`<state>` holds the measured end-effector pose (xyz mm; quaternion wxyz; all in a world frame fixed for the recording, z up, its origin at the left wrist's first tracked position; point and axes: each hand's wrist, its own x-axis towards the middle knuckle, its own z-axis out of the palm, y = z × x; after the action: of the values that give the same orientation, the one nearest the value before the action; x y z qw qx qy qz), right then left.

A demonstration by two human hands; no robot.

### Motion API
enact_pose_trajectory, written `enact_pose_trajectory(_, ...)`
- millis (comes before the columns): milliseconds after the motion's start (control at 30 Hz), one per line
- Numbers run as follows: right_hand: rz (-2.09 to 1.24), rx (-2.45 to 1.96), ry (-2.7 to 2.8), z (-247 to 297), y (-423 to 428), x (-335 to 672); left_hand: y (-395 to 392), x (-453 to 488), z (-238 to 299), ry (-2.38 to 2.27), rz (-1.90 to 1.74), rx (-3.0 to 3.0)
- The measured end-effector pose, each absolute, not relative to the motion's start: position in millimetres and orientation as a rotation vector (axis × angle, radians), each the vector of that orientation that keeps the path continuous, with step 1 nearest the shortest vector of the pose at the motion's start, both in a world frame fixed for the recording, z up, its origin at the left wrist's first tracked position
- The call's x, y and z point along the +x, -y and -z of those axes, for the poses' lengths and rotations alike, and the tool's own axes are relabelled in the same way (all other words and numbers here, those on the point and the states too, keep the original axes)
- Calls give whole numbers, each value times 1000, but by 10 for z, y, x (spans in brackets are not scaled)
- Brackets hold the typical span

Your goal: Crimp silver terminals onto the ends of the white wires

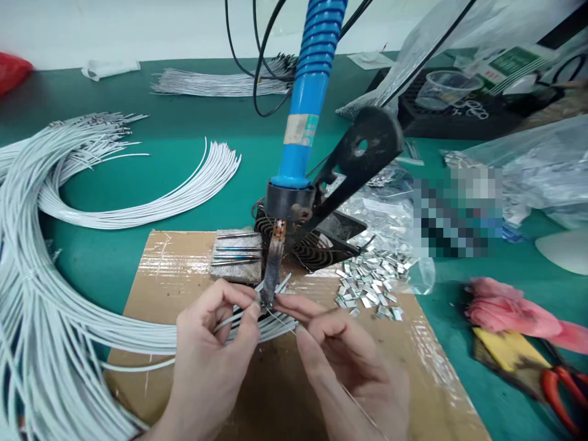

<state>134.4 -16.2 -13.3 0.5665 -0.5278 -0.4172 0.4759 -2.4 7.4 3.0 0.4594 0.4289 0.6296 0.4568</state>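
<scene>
My left hand [211, 349] is closed in a pinch at the tip of a soldering iron [301, 122], with a white wire [138, 367] running into it from the left. The wire's end between the fingertips is mostly hidden. My right hand [353, 361] pinches a thin strand of solder wire [361, 409], which passes under the palm and reaches up to the iron's tip. The iron hangs tip down in a black holder arm [362, 147]. Behind my fingers, a bundle of white wires [138, 327] curves in over the cardboard [156, 263].
Small metal pieces [367, 285] lie scattered right of the iron. A grey pad [236, 269] with dark rods sits left of it. More white wires [151, 217] spread across the green table. Red-handled scissors [563, 392] and a pink cloth [496, 306] lie at right.
</scene>
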Motion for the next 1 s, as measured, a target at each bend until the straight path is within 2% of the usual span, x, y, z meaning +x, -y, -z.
enact_pose_trajectory(533,-1113,-1335,920,104,184,1296,-41,-80,56,-1551,-1117,1103)
enact_pose_trajectory(1000,-1128,-1353,914,81,176,1289,-110,42,-93,-1610,-1150,1031)
